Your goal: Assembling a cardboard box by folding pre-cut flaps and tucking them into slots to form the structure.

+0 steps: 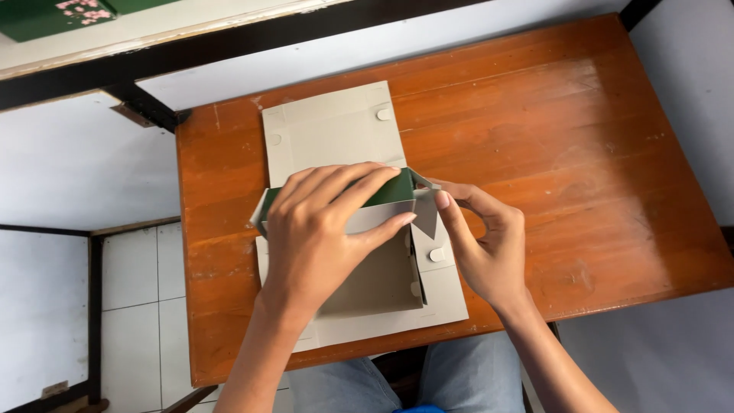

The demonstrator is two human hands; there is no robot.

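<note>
A flat grey cardboard box blank (329, 134) with a green outer face lies on a reddish-brown wooden table (550, 138). Its middle part is folded up into a low wall, green side showing (394, 190). My left hand (317, 237) lies over that raised wall, fingers across the top and thumb pressing the grey inner face. My right hand (482, 245) pinches the small corner flap (425, 214) at the wall's right end between thumb and forefinger. Small round tabs (436, 255) dot the grey panels.
The table is small, with its front edge near my lap and blue jeans (459, 375) below. White wall and tiled floor (138, 306) lie to the left. A dark frame and a green board (46, 15) run along the top left.
</note>
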